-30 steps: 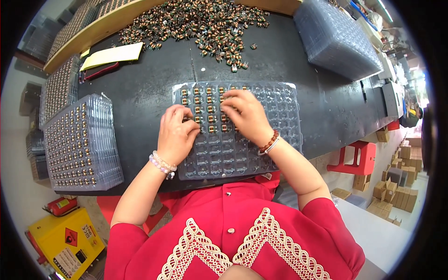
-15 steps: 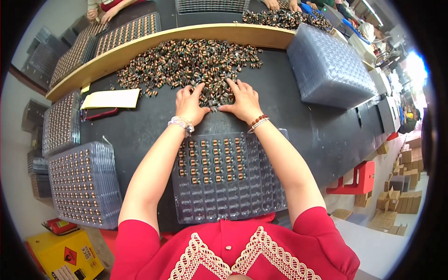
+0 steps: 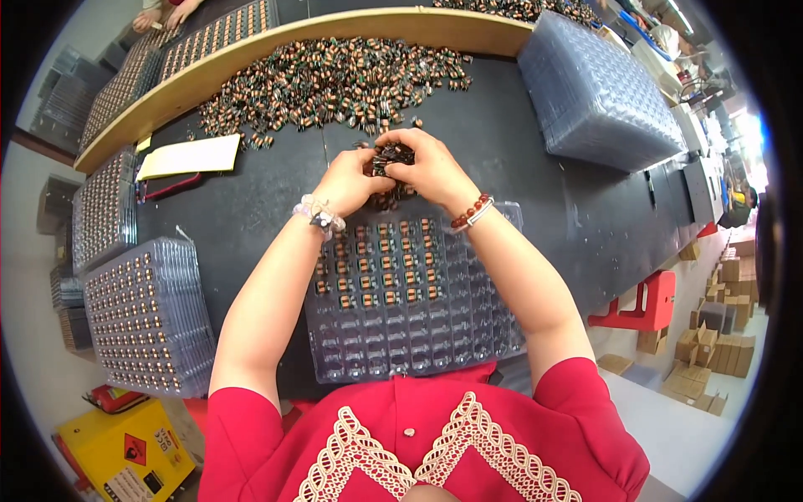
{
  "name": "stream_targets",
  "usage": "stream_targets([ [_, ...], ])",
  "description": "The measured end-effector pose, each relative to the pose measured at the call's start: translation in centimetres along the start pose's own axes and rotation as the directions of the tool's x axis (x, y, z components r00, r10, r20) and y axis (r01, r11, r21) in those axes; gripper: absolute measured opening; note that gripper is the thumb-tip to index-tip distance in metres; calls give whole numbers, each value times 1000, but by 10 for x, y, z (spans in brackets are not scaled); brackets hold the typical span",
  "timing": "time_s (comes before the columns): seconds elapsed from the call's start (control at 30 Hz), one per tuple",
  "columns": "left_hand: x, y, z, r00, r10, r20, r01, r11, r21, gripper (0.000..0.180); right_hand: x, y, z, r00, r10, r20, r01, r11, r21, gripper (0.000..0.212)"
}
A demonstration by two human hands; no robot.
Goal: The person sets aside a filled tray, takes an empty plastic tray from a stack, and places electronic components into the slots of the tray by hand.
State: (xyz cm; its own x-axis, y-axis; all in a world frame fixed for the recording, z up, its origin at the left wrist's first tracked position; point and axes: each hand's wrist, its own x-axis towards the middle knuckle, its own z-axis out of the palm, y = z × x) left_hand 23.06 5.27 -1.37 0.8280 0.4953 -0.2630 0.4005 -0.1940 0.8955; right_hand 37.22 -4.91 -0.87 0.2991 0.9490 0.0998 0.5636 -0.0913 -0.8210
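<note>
Small copper-wound coils (image 3: pixel 391 157) are gathered in a clump between my two cupped hands, just beyond the tray's far edge. My left hand (image 3: pixel 350 180) curls round the clump from the left, and my right hand (image 3: pixel 428 163) closes on it from the right and over the top. A few more coils show under the hands. In front of me lies a clear plastic tray (image 3: pixel 368 351) with rows of pockets. Coils fill several columns in its far left part; the nearer and right pockets are bare. A large loose heap of coils (image 3: pixel 335 84) spreads behind my hands.
A wooden strip (image 3: pixel 276 35) borders the heap at the back. A tall stack of clear trays (image 3: pixel 598 92) stands right; stacked filled trays (image 3: pixel 146 318) stand left. Yellow paper (image 3: pixel 188 159) lies left of the heap. Another person's hands (image 3: pixel 163 18) show at top left.
My hands have drawn a clump of coils out of the heap toward me and closed round it. The view has shifted slightly, so the heap now sits higher.
</note>
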Motion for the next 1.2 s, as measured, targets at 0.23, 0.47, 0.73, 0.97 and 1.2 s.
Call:
stream_targets([
  [0.23, -108, 0, 20, 998, 65, -1, -62, 959, 276, 43, -93, -33, 26, 995, -91, 40, 89, 994, 62, 39],
  [0.47, -142, -19, 32, 970, 205, -130, -159, 941, 299, 34, -128, -28, 34, 985, -170, -35, 166, 981, -102, 34],
  [0.73, -166, -35, 22, 922, 72, -381, -47, 996, 75, 21, -138, -35, 36, 968, -249, 8, 217, 827, -518, 30],
  [0.97, -207, -46, 30, 892, 206, -403, -187, 978, 87, 14, -154, -43, 36, 966, -212, -147, 168, 949, -265, 29],
  [1.2, -208, -48, 40, 864, 284, -417, -314, 950, -3, 17, -185, -50, 27, 989, 123, -84, -92, 948, 306, 28],
])
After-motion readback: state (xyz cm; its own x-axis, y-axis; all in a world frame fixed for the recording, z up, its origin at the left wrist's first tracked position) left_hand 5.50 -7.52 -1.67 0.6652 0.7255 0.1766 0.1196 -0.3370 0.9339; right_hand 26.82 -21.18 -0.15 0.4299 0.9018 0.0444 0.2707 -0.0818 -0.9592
